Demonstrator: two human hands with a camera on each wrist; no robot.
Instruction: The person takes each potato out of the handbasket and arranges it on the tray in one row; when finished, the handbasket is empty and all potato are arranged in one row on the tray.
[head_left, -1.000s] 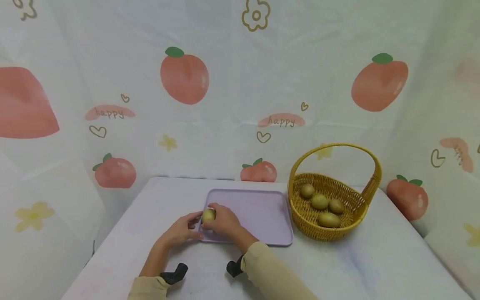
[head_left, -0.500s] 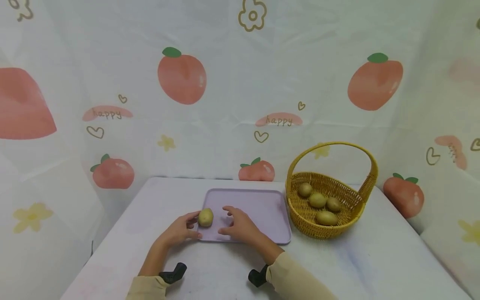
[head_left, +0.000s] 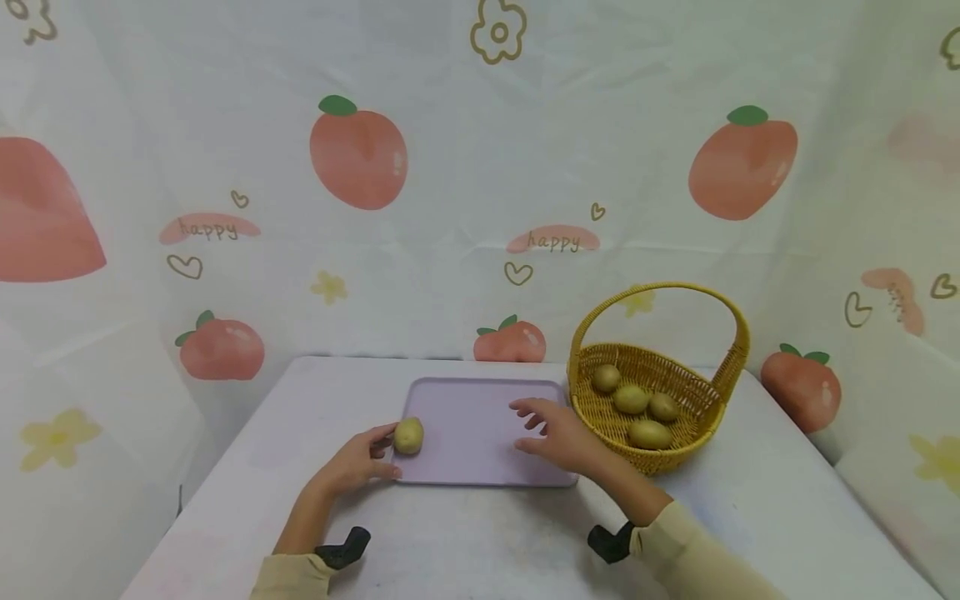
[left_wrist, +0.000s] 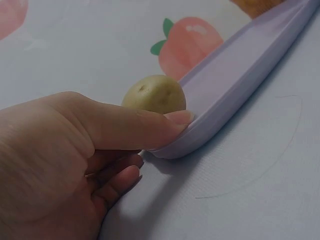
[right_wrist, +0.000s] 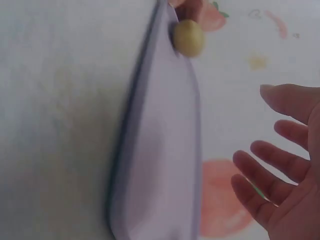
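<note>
A pale purple tray (head_left: pixel 487 450) lies flat on the table. One small yellow-brown potato (head_left: pixel 408 436) sits on it near the left front corner. My left hand (head_left: pixel 388 454) holds that corner, the thumb (left_wrist: pixel 150 125) lying on the rim (left_wrist: pixel 240 75) right beside the potato (left_wrist: pixel 154 94), the other fingers curled against the corner at table level. My right hand (head_left: pixel 527 427) hovers open over the tray's right part with fingers spread and holds nothing. The right wrist view shows its spread fingers (right_wrist: pixel 280 135), the tray (right_wrist: pixel 160 150) and the potato (right_wrist: pixel 188 37) far off.
A yellow wicker basket (head_left: pixel 592 417) with a tall hoop handle stands just right of the tray and holds several potatoes (head_left: pixel 632 400). A fruit-printed cloth backdrop hangs behind and at both sides. The white table runs past the tray in front and to the left.
My right hand let go of the potato on the tray and moved right across the tray toward the basket, opening. The left hand stayed on the tray corner.
</note>
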